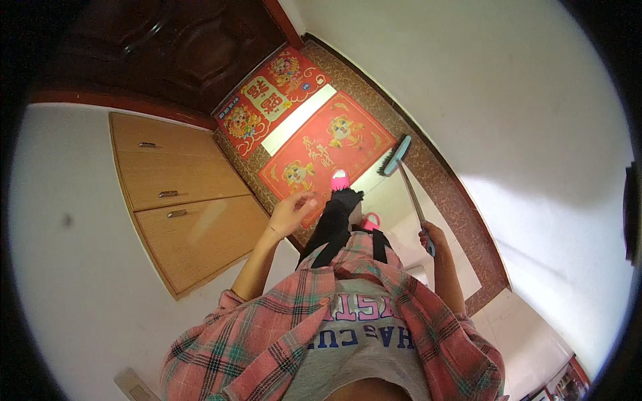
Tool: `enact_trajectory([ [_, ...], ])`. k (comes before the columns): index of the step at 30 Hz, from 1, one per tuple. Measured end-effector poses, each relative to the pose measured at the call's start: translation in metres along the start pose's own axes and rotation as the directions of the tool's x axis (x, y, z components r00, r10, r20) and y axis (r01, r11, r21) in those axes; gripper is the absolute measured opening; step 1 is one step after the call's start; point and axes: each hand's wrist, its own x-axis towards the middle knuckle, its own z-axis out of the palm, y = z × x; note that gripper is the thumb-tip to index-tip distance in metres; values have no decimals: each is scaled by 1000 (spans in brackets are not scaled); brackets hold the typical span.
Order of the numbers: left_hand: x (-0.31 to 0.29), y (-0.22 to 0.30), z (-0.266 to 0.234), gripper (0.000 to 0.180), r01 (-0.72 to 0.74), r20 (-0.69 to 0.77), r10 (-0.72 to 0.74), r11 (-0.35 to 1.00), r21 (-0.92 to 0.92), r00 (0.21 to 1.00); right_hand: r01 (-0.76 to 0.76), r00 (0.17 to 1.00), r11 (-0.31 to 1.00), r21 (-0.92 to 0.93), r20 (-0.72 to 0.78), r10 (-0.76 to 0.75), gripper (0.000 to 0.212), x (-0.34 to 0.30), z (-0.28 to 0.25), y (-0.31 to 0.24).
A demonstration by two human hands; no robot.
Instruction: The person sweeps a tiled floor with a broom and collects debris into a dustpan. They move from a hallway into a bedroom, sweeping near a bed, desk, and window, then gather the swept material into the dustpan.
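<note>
Bare right hand [435,238], right of the red mat — fingers are gripping the handle of a grey-shafted broom [412,194]. Bare left hand [293,212], near the mat's left side — fingers are bending loosely. Pale-blue, dark-bristled broom head [398,155]: showing by the mat's right corner. Red rectangular mat with yellow cartoon animals [334,154]: lying flat. Dark-brown carved door [180,53]: standing beyond the mat.
</note>
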Motion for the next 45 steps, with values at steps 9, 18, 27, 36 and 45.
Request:
enact_trajectory([
  [9,-17,-3,74,32,-37,37,34,996,83,999,-46,997,989,141,69,36,14,23,-72,57],
  [18,-31,-1,84,31,-58,7,57,992,110,998,-70,991,981,180,127,48,12,32,-96,74],
  [27,-30,-20,103,34,-84,-29,87,992,94,996,-85,990,984,155,122,66,14,44,-111,78],
  [36,-35,7,121,33,-54,-11,57,984,172,998,-125,987,988,88,108,115,17,48,-123,74],
  [45,-77,-43,116,28,-3,-360,-36,994,-105,932,222,970,920,-323,166,-176,16,-10,-74,86],
])
